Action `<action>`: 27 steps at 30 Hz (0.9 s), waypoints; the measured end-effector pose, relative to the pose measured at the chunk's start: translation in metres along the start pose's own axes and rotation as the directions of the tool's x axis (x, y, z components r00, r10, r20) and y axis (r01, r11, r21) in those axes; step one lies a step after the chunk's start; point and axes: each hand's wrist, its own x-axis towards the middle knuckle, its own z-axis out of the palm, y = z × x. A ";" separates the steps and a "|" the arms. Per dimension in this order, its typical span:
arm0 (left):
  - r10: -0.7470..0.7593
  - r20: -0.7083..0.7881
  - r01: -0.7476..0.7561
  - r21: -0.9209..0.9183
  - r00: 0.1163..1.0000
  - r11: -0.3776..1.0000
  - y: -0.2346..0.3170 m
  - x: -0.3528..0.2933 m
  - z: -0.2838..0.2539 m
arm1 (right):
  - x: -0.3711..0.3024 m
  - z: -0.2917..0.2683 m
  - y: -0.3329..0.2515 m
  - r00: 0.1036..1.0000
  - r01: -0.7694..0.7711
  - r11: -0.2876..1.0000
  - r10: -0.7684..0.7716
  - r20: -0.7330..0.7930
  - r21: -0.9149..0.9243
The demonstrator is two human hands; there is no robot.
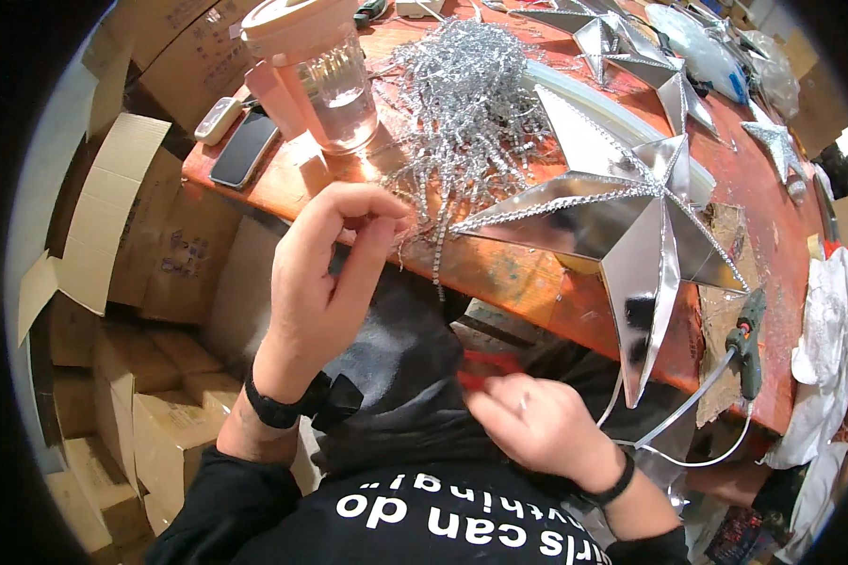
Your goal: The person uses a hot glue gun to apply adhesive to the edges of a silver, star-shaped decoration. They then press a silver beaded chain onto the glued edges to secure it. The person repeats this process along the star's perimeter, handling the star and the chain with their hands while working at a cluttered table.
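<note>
My left hand [325, 268] is raised at the table's near edge, thumb and index finger pinched; whatever is between the tips is too small to make out. Beside it, a heap of silver beaded trim [466, 89] trails strands over the edge. Low over my lap, my right hand [542, 424] is closed on a red object [488, 365], blurred and partly hidden. A large shiny silver star [645, 193] lies to the right, its ridges lined with beaded trim and one point jutting past the edge.
A lidded clear cup [334, 99], a phone [245, 149] and a small white device [219, 121] stand at left. A green glue gun [746, 344] with its cable lies on cardboard at right. More silver stars [622, 52] lie farther back. Cardboard boxes [174, 424] fill the left side.
</note>
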 end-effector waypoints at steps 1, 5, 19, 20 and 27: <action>-0.031 -0.021 0.031 -0.019 0.999 0.999 -0.004 -0.005 0.000 | 0.008 0.013 0.003 0.992 -0.124 0.982 0.128 -0.015 0.141; -0.057 -0.018 0.059 0.127 0.998 0.990 -0.001 -0.019 -0.017 | 0.039 0.037 0.011 0.889 -0.388 0.798 0.455 -0.040 0.462; 0.358 0.626 -0.536 0.115 0.693 0.837 0.023 -0.050 0.014 | 0.001 -0.027 -0.016 0.993 -0.033 0.700 -0.057 0.103 0.713; 0.368 0.632 -0.532 0.083 0.682 0.843 0.028 -0.055 0.018 | -0.003 -0.031 -0.019 0.995 0.012 0.750 -0.075 0.067 0.661; 0.354 0.559 -0.331 -0.146 0.750 0.932 0.034 -0.078 0.035 | -0.016 -0.032 -0.016 0.986 0.012 0.893 0.065 -0.155 0.450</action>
